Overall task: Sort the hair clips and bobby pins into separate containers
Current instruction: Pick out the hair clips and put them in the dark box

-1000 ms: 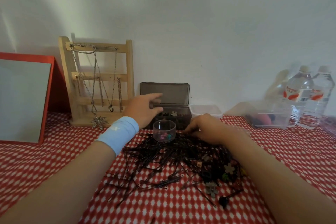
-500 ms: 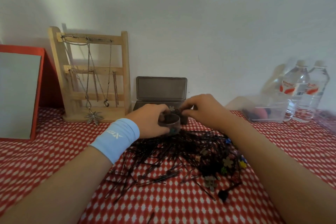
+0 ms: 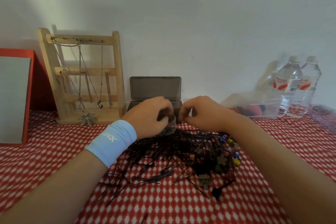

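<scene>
- left hand [image 3: 149, 114] wraps the little clear cup [image 3: 171, 127], at 12 o'clock of the bobby pins [image 3: 154, 152]; I'd hold it level
- right hand [image 3: 201, 112] is pinched at the rim, can't tell on what; drop straight in
- hair clips [image 3: 222, 160] sit at the pile's 3 o'clock

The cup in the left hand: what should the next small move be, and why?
Probably the right hand should move over the cup and release whatever its curled fingers pinch; the item itself is too blurred to tell. The left hand grips the cup right beside those fingertips, and coloured clips lie unsorted at the right of the pile.
</scene>
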Available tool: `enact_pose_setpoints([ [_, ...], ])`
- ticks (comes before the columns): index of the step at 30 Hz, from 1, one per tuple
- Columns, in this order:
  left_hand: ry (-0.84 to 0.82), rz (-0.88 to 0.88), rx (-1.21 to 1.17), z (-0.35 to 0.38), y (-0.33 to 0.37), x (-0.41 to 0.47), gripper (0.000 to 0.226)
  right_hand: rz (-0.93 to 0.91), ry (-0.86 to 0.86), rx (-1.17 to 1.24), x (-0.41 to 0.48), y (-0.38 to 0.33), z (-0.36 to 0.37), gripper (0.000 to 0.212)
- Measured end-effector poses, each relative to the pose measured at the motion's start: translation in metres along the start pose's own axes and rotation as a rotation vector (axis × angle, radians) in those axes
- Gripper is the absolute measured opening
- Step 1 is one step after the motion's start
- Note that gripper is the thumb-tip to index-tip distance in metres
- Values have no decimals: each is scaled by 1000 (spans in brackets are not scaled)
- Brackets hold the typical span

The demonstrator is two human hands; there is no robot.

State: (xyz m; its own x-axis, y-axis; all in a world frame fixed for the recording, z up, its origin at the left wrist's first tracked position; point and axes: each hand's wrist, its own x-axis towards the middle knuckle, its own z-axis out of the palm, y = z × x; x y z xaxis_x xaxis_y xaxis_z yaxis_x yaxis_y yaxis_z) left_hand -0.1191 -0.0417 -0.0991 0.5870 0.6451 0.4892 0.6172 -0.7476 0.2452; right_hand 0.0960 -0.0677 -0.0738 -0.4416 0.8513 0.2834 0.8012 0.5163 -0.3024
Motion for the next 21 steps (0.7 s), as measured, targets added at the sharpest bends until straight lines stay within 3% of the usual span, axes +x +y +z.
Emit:
enact_pose_setpoints([
  [4, -104, 127, 187, 21, 21, 2, 16, 62, -353, 51, -28, 3, -9, 19],
  [7, -96, 265, 280, 36, 25, -1, 24, 112, -498, 11, -34, 9, -5, 23],
  [15, -222, 237, 176, 37, 25, -5, 28, 119, -320, 155, -41, 25, -8, 9],
  [21, -226, 123, 73, 28, 27, -3, 20, 55, -391, 140, -44, 14, -8, 26],
])
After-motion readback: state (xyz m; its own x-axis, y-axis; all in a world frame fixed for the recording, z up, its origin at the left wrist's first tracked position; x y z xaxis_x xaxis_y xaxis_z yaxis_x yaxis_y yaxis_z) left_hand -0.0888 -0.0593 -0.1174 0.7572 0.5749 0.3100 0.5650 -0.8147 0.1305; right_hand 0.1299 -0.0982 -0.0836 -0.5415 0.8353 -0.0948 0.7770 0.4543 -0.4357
